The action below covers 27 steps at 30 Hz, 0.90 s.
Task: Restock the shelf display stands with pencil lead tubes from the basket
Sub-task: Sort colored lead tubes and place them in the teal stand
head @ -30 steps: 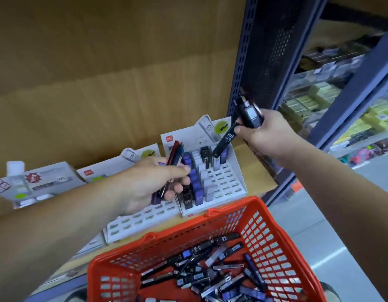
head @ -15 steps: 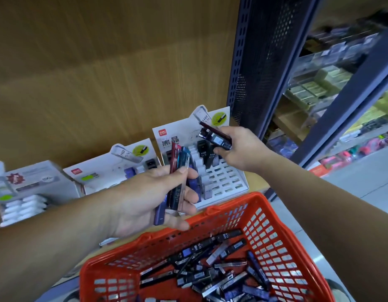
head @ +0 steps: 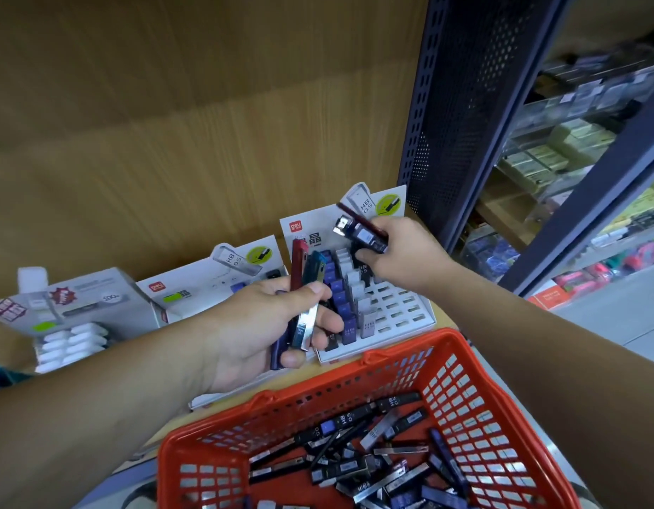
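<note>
My left hand point(head: 266, 325) grips a bundle of lead tubes point(head: 306, 303), red, teal, clear and purple, in front of the left display stand point(head: 215, 284). Over the right display stand point(head: 402, 310), my right hand point(head: 402, 255) pinches two tubes point(head: 360, 229), a black one and a dark red one, held level. That stand holds rows of purple, white and black tubes on its left side, while its right slots stand bare. Below, a red basket point(head: 476, 409) holds several loose tubes point(head: 358, 461).
A grey box with white items point(head: 71, 314) stands on the wooden shelf at far left. A dark perforated upright point(head: 461, 115) borders the shelf on the right, with other stocked shelves point(head: 560, 148) and the aisle floor beyond it.
My right hand came down from beside the upright to just above the right stand, turning its tubes level. The left hand with its bundle drew back toward the basket.
</note>
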{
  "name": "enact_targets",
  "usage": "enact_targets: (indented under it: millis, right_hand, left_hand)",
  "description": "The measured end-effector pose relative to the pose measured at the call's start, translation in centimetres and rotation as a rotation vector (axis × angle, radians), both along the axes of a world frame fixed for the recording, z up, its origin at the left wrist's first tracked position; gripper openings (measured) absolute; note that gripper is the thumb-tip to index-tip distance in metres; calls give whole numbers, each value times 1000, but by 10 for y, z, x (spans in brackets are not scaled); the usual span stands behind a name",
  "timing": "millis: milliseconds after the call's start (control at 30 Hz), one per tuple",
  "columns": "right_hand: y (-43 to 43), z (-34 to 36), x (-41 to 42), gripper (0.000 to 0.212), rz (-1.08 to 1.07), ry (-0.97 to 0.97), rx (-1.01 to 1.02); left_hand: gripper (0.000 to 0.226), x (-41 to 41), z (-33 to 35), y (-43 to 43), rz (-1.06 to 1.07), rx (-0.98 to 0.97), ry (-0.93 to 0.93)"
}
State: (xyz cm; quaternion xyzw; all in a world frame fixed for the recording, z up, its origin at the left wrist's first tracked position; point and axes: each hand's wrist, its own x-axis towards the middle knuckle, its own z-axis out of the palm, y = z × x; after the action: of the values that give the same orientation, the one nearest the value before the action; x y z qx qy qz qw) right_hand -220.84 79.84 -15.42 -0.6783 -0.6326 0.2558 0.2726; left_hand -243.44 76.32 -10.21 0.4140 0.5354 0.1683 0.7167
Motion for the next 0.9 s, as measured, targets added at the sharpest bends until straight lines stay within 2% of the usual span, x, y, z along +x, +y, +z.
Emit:
enact_targets:
  millis: [100,167,267,400,567,633,700,767,900]
  right_hand:
    - [-4,16,4,10,31,314,-109]
    - [-13,26,10,16,124,454,-296]
    - [-25,39,14,16,275,533,-563]
    - [-34,47,10,22,384,561,-723]
    - [-38,56,-9,21,420,519,-742]
    - [-38,58,-20,28,409,478,-708]
    - [-38,59,-27,33,396,466,-664]
    - [-37,62,-32,23,404,460,-640]
    - [-38,63,-35,25,410,460,-617]
  left_hand:
    - [9,-3,-1,3,15,28,25]
    - [4,-4,-1,4,17,124,120]
    - [14,-3,5,2,30,288,210]
    - [29,4,16,-1,78,423,149]
    - [46,11,18,-7,122,595,135]
    - [48,11,17,-4,151,622,152]
    - [42,10,16,1,178,611,158]
    - [41,7,16,4,170,592,181]
    - [38,3,18,6,140,495,187]
